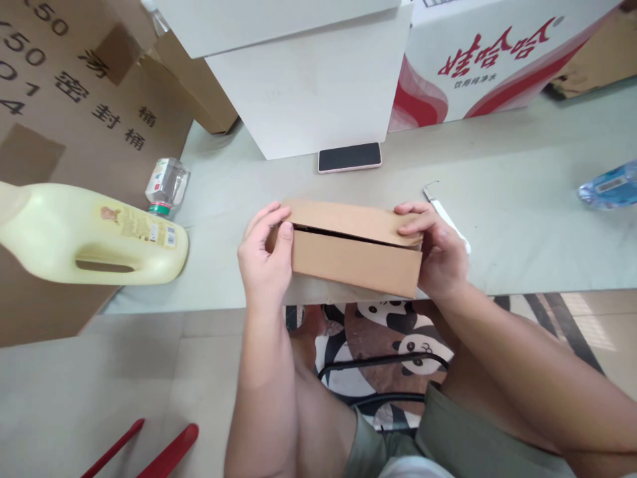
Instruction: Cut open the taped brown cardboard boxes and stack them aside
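Note:
A small brown cardboard box (pixel 355 264) is held between my two hands at the front edge of the table. Its lid flap lies almost closed, with a narrow dark gap along the front. My left hand (pixel 267 249) grips the left end, thumb on the front face and fingers over the top. At the right end, my right hand (pixel 438 249) has its fingers on the lid and its palm against the side. Partly behind the right hand lies a white-handled tool (pixel 450 222) with a thin metal tip. What the box contains is hidden.
A phone (pixel 350 158) lies beyond the box, before a white carton (pixel 318 93). A red-and-white printed carton (pixel 478 73) stands at back right. At left are a pale yellow jug (pixel 144 229), a clear bottle (pixel 168 182) and large cardboard (pixel 99 139). A blue bottle (pixel 610 187) lies at right.

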Demonstrator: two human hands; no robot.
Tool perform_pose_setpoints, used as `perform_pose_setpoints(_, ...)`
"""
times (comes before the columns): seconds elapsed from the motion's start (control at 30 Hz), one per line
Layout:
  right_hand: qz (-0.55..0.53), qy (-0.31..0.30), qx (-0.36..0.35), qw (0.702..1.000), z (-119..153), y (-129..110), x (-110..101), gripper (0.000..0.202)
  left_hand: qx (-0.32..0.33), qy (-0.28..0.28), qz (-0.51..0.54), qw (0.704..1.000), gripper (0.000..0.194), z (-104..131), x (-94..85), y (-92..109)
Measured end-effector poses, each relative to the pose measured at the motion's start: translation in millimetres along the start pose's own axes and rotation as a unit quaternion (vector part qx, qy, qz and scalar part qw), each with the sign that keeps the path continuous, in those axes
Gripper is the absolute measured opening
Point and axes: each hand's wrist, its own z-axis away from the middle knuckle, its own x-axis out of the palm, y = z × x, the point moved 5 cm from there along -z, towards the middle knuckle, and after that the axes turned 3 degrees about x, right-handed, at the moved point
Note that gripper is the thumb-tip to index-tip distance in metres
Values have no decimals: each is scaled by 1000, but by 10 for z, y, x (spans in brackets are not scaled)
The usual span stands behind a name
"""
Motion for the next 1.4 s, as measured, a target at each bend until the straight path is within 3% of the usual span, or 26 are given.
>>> perform_pose_setpoints(0.2, 49, -8, 9, 999, 7, 6, -1, 22, -49, 16, 28, 998, 25, 5, 11, -34)
perform_pose_setpoints(0.37, -20, -9, 63, 998, 25, 196, -42, 46, -94, 22, 53, 994, 20, -21, -7, -98)
perform_pose_setpoints(0.5, 2, 8, 65, 998, 15, 362, -97, 45, -124, 71, 86, 986, 20, -97, -153, -243)
perform_pose_setpoints(0.57, 12, 6, 98, 995, 18, 445, -109, 45, -135, 109, 110, 979, 22, -133, -268, -369)
perform_pose_setpoints(0.67, 7, -89, 154, 984, 70, 493, 8, 48, -181, 154, 143, 961, 28, -125, -394, -608)
perform_pose_setpoints(0.73, 7, -175, 137, 975, 132, 427, 142, 53, -214, 179, 150, 948, 29, -67, -406, -730)
perform_pose_setpoints(0.8, 22, -216, 84, 973, 179, 325, 242, 57, -283, 159, 136, 936, 27, 28, -310, -814)
perform_pose_setpoints(0.9, 55, -209, 14, 976, 190, 215, 304, 71, -360, 84, 156, 916, 26, 155, -61, -812)
perform_pose_setpoints(1.0, 86, -203, -22, 975, 159, 176, 303, 75, -351, 65, 184, 916, 43, 174, 71, -717)
perform_pose_setpoints(1.13, 118, -204, -3, 972, 143, 184, 253, 80, -344, -41, 228, 910, 85, 171, 204, -623)
perform_pose_setpoints(1.3, 147, -200, 4, 969, 166, 93, 232, 85, -368, -123, 257, 885, 93, 263, 322, -544)
perform_pose_setpoints(1.4, 154, -194, 4, 969, 163, 7, 216, 84, -398, -130, 263, 869, 88, 307, 389, -526)
